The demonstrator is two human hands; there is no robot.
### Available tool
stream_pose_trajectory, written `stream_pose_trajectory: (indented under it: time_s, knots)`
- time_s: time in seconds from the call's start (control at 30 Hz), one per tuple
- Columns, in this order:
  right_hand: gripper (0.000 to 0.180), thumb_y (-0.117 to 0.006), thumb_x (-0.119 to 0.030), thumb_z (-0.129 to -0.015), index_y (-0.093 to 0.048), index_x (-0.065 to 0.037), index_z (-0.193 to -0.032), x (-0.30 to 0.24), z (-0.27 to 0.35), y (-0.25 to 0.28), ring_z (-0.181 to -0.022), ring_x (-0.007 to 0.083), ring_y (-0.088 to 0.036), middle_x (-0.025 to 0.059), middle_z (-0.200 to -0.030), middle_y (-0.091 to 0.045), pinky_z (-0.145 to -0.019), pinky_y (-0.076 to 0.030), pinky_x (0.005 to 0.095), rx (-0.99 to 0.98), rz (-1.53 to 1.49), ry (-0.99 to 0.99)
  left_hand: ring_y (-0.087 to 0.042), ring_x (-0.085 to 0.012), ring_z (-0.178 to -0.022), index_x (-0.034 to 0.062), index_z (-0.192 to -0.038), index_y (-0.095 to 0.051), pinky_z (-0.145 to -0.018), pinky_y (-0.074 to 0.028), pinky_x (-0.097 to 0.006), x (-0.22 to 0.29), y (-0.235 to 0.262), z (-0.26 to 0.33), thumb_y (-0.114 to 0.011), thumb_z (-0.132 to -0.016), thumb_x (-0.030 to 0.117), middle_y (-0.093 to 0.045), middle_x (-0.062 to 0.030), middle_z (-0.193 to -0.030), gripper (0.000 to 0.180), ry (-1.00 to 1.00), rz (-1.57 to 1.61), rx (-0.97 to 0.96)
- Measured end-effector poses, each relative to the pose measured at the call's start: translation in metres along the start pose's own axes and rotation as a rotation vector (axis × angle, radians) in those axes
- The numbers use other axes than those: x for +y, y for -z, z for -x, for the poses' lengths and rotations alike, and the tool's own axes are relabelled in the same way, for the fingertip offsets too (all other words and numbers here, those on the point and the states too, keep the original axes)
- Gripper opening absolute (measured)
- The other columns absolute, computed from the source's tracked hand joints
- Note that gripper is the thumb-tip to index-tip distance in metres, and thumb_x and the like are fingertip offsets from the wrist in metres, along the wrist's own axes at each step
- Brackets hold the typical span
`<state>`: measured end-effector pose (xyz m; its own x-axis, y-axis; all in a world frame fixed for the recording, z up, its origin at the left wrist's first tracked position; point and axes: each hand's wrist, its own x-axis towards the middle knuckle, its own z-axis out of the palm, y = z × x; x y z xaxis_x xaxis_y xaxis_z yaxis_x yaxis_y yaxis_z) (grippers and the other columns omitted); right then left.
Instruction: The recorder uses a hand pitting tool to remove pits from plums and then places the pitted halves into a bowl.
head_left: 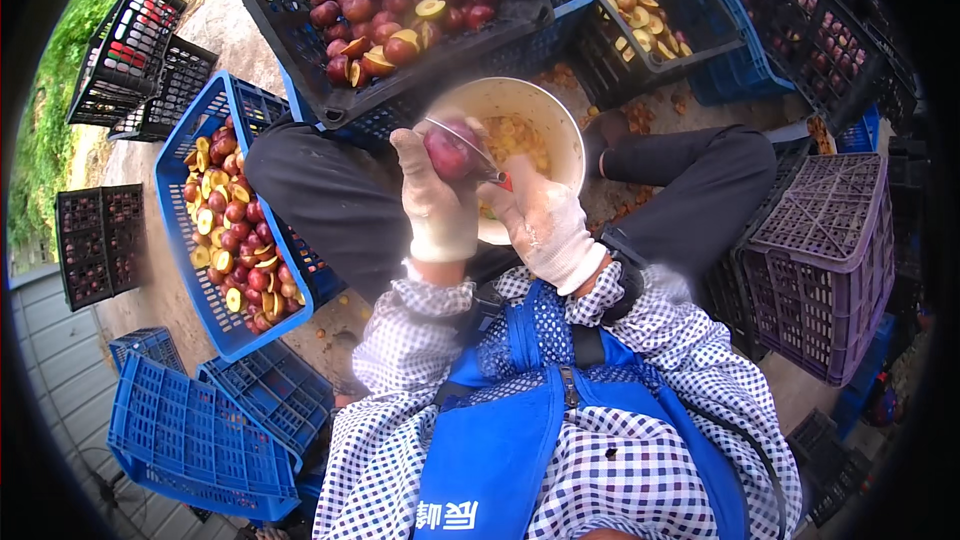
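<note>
My left hand (pixel 438 215), in a white glove, is closed around a dark red plum (pixel 448 152). In my right hand (pixel 548 225), also gloved, is a small knife (pixel 505 180) with a red handle. Its thin blade lies against the plum, running up across its top; how deep it cuts I cannot tell. Both hands are over the near side of a cream-coloured bucket (pixel 573 125) between my legs, with yellowish fruit pieces inside. Just beyond the bucket is a black crate (pixel 270 40) of whole plums and some cut ones.
To the left, a blue crate (pixel 212 335) holds cut plums. A black crate (pixel 700 35) of yellow-fleshed pieces stands at the far right. Upturned blue crates (pixel 200 430) lie lower left, and a purple crate (pixel 820 290) stands at the right. Fruit scraps (pixel 635 202) litter the ground.
</note>
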<state>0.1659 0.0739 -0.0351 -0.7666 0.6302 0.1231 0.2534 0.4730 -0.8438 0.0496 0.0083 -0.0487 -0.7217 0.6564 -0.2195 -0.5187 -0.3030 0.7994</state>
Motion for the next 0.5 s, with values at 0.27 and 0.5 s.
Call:
stream_pose_trajectory:
  time_s: [0.27, 0.5]
  knots:
    - [0.03, -0.064, -0.028, -0.096, -0.054, -0.001, -0.104, 0.025, -0.003, -0.027, -0.078, 0.0438, -0.067, 0.0235, -0.08, -0.067, -0.067, -0.052, 0.0486, -0.174, 0.098, 0.028, -0.059, -0.0186, -0.09, 0.0033, -0.117, -0.059, -0.085, -0.049, -0.031, -0.003, 0.007, 0.001, -0.041, -0.099, 0.066, -0.064, -0.0086, -0.102, 0.068, -0.137, -0.26, -0.042]
    - [0.029, -0.064, -0.02, -0.095, -0.058, 0.001, -0.115, 0.023, -0.018, -0.008, -0.089, 0.0394, -0.069, 0.0227, -0.092, -0.07, -0.075, -0.053, 0.0414, 0.015, -0.409, 0.133, -0.061, -0.0196, -0.101, 0.0001, -0.113, -0.06, -0.089, -0.049, -0.028, 0.029, -0.008, 0.009, -0.064, -0.087, 0.046, -0.066, -0.0099, -0.106, 0.053, -0.024, -0.285, -0.186]
